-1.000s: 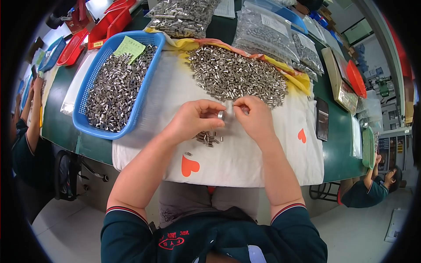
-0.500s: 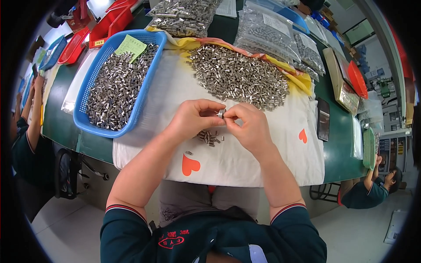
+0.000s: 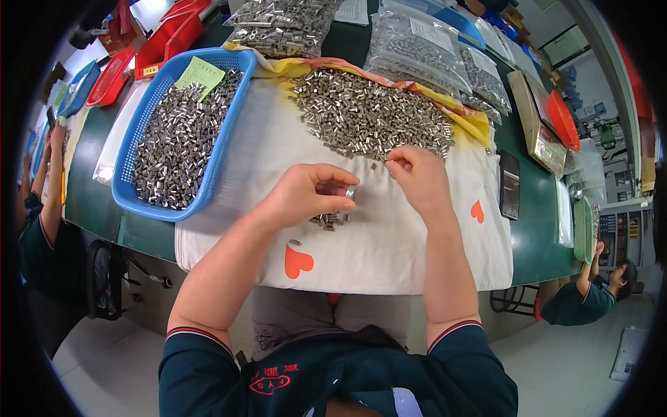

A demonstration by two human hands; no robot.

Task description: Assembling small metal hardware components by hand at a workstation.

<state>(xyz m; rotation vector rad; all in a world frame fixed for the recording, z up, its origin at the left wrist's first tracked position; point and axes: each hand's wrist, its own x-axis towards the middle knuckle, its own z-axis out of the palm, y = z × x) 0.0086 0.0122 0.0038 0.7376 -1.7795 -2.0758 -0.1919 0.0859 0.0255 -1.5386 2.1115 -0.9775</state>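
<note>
Between the thumb and fingers of my left hand (image 3: 300,194) is a small silver metal ring (image 3: 351,190), held above the white cloth. My right hand (image 3: 421,178) is at the near edge of a big pile of small metal cylinders (image 3: 375,115), thumb and fingertips pinched together. Whatever the pinch may hold is too small to make out. One loose metal cylinder (image 3: 373,166) lies just left of those fingertips. Under my left hand a small heap of metal cylinders (image 3: 331,221) is partly hidden, and a single one (image 3: 294,242) lies nearer me.
A blue plastic basket (image 3: 122,170) full of cylinders stands on the left, a green note inside. Clear bags of metal parts (image 3: 417,52) sit behind the yellow cloth edge (image 3: 479,128). A dark phone (image 3: 509,186) lies right on the green table. Co-workers sit at both sides.
My right hand has left the ring and moved right and away from me to the pile's edge. My left hand still holds the ring, nearly in place.
</note>
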